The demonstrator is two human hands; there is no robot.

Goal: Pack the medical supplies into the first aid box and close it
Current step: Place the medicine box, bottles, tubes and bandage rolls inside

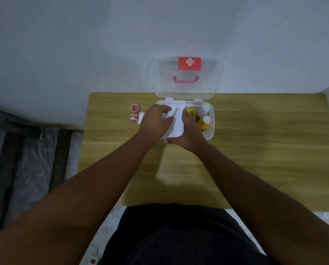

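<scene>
Both my arms extended over bench (255, 150); left hand (155, 121) and right hand (190, 131) grips pinching white pad (177, 121) in open first aid box (210, 131).

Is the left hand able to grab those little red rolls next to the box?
Probably yes: the two red rolls lie uncovered on the table just beyond the left hand, though it's busy with white stuff now.

Translucent glossy plastic box (211, 131) on a matt wood-grain table (255, 150).
</scene>
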